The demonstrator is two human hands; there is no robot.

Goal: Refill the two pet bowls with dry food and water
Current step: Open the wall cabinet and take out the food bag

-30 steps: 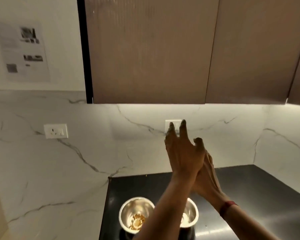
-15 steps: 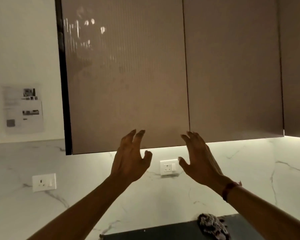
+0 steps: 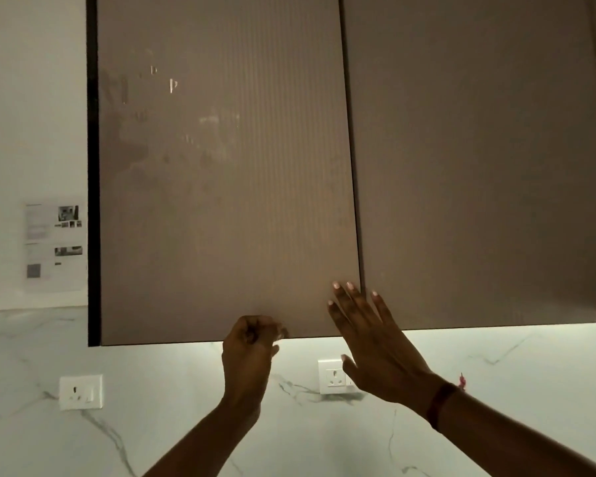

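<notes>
A brown ribbed wall cabinet door (image 3: 221,187) fills the upper middle of the view, closed against the door to its right (image 3: 479,166). My left hand (image 3: 250,352) is curled with its fingertips hooked on the bottom edge of the ribbed door. My right hand (image 3: 372,335) is spread flat, fingers apart, over the lower right corner of that door, near the seam between the two doors. It holds nothing. The pet bowls are out of view.
White marble backsplash (image 3: 172,407) runs below the cabinets, lit from under them. Two wall sockets sit on it, one at the left (image 3: 80,391) and one behind my right hand (image 3: 334,376). A printed sheet (image 3: 54,246) hangs on the left wall.
My view has tilted up, so the bowls and dark counter dropped out of sight. Both hands rose to the cabinet; the left closed on the door's bottom edge, the right spread over its corner.
</notes>
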